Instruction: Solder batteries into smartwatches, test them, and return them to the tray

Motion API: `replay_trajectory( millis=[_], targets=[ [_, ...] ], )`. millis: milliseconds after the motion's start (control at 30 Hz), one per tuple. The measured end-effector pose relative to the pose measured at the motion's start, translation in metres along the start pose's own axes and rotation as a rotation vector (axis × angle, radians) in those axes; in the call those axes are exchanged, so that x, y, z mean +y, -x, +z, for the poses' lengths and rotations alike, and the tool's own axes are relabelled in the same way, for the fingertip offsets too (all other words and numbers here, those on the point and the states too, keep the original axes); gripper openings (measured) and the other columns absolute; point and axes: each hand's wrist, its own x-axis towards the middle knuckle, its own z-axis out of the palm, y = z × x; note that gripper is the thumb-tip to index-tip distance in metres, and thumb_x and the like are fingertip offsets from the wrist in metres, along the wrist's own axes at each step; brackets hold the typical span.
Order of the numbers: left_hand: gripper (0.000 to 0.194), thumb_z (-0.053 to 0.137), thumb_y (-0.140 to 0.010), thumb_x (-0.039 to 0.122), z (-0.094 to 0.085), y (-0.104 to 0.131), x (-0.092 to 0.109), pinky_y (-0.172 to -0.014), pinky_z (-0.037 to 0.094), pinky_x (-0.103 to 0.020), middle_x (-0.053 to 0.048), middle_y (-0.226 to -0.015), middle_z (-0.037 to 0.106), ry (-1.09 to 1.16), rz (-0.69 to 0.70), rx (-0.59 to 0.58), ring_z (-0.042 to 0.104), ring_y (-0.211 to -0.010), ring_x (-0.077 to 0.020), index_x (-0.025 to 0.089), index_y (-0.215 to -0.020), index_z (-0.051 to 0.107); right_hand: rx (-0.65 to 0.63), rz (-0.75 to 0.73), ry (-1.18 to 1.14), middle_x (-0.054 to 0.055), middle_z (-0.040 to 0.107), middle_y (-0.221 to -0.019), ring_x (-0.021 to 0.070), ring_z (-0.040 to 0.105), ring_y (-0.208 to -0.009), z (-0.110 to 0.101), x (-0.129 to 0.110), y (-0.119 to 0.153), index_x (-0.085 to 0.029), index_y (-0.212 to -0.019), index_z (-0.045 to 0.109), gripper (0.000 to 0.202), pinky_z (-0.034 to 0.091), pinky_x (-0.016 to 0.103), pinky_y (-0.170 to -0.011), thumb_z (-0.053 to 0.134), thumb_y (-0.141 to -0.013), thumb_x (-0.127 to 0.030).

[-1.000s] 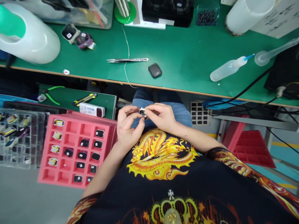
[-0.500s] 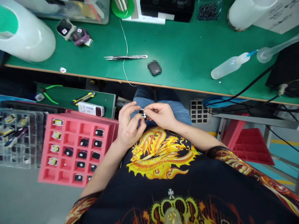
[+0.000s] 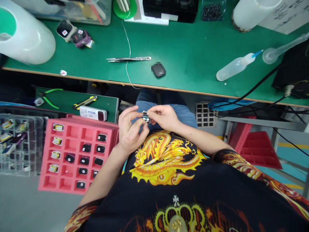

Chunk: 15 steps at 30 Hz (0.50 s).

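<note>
A small smartwatch body (image 3: 146, 118) with a dark, lit screen is pinched over my lap, below the bench edge. My left hand (image 3: 131, 130) grips its left side between thumb and fingers. On the opposite side, my right hand (image 3: 165, 116) has thumb and fingertips closed on its upper right edge. The fingertips partly cover it. Nearest on the bench above lie metal tweezers (image 3: 129, 59) and a small dark item (image 3: 158, 70), blurred out by pixels.
Left of me, a pink foam tray (image 3: 45, 180) holds several watch parts in its pockets. Behind it lie a utility knife (image 3: 85, 102) and green-handled pliers (image 3: 49, 98). The green bench (image 3: 188, 48) carries a dropper bottle (image 3: 235, 69), a solder spool (image 3: 125, 9) and two watches (image 3: 74, 33).
The watch body has tilted slightly between my fingers, and more of its lit screen shows. Both hands have shifted slightly left in view, while the whole scene has shifted a little too.
</note>
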Motion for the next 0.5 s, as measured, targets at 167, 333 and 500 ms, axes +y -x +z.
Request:
replay_trajectory(
  millis=[167,333,500],
  targets=[
    [0.037,0.077,-0.077,0.005,-0.003,0.003,0.005,-0.107,0.06,-0.061,-0.01,-0.115,0.067,0.051,-0.006,-0.026,0.067,-0.131,-0.0382,0.027,-0.106,0.069,0.057,-0.016,0.03,0.0,0.074,-0.068,0.0115,0.068,-0.06,-0.005,0.0,-0.005,-0.017,-0.085,0.079,0.029,0.059,0.021,-0.057,0.077,-0.087,-0.046],
    [0.016,0.076,-0.085,0.014,-0.011,0.006,-0.008,-0.11,0.058,-0.059,-0.008,-0.115,0.065,0.083,-0.265,0.088,0.068,-0.129,-0.0341,0.026,-0.093,0.07,0.069,-0.027,0.044,0.001,0.076,-0.071,0.0119,0.07,-0.06,-0.009,0.0,-0.005,-0.017,-0.087,0.08,0.03,0.059,0.021,-0.058,0.077,-0.087,-0.047],
    [0.005,0.075,-0.091,0.025,-0.035,-0.014,-0.074,-0.094,0.06,-0.041,-0.007,-0.11,0.068,0.034,-0.616,0.393,0.07,-0.109,-0.0245,0.023,-0.086,0.075,0.075,-0.07,0.141,0.003,0.076,-0.07,0.0149,0.071,-0.059,-0.011,0.003,0.0,-0.018,-0.089,0.082,0.03,0.06,0.025,-0.058,0.076,-0.091,-0.047]
  ],
)
